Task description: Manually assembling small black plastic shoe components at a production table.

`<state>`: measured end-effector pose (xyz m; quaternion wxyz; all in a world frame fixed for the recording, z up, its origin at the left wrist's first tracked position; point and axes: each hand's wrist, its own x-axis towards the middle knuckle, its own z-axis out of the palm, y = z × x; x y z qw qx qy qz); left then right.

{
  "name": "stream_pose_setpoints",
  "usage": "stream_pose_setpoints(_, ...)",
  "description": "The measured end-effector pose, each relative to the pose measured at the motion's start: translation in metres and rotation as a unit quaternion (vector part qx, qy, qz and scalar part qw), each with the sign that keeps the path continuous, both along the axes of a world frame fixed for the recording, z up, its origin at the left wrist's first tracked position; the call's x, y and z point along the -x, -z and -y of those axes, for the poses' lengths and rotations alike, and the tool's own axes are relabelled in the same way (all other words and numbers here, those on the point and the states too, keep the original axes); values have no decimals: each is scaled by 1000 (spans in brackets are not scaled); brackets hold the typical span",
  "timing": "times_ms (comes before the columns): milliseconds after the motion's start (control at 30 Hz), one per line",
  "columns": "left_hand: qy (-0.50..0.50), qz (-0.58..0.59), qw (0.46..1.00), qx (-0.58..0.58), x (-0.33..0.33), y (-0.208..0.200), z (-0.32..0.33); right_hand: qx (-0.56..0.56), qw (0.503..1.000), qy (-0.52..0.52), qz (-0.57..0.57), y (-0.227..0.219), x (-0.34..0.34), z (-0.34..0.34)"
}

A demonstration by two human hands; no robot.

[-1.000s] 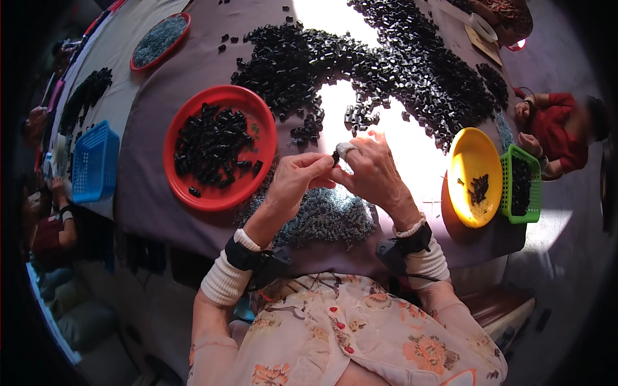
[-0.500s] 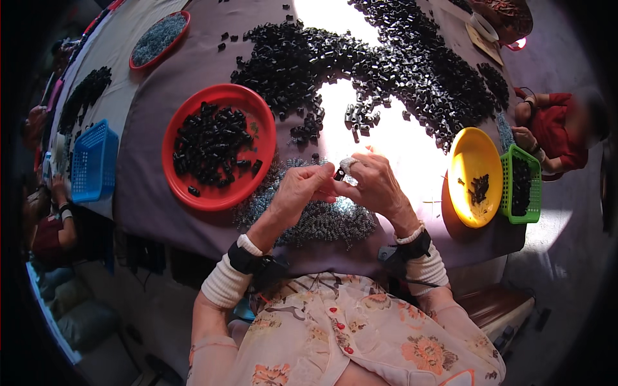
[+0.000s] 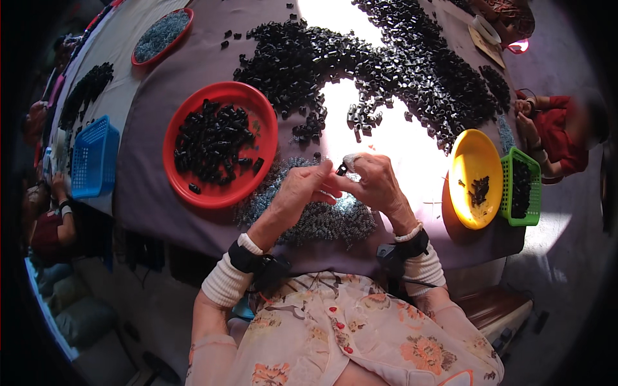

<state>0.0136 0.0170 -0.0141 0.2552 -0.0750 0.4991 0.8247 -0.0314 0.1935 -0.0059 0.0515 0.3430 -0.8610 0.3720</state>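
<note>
My right hand pinches a small black plastic part between bent fingers. A white wrap covers one of its fingers. Fingertips of my left hand are pressed together close beside the part. Whatever they hold, if anything, is too small or hidden to make out. Both hands hover over a pile of small grey metal springs near the table's front edge. To the left a red plate carries many black pieces. Beyond my hands spreads a large heap of loose black parts.
A yellow plate with a few black bits and a green basket of black parts stand at right. A blue basket sits at left, a red dish of springs far left. People sit along both sides.
My hands stay in nearly the same place, with small finger movements around the black part. It has tilted slightly. The view has shifted a little.
</note>
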Motion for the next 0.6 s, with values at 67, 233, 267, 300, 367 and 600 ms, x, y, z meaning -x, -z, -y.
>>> stream_pose_setpoints(67,24,-19,999,17,-1,-4,-2,-15,1000,-16,13,-1,-4,4)
stream_pose_setpoints(233,-95,-15,994,42,-5,0,10,42,997,-12,65,5,4,-5)
stream_pose_setpoints(267,-152,-27,987,54,-4,0,19,31,995,39,81,7,8,-8)
stream_pose_setpoints(300,-214,-22,976,37,-1,-3,28,-22,987,93,132,6,14,-11)
stream_pose_setpoints(367,-271,8,962,30,2,-3,53,-23,985,139,95,27,31,-29)
stream_pose_setpoints(600,-292,4,949,119,2,-13,64,-201,955,156,153,15,53,-14)
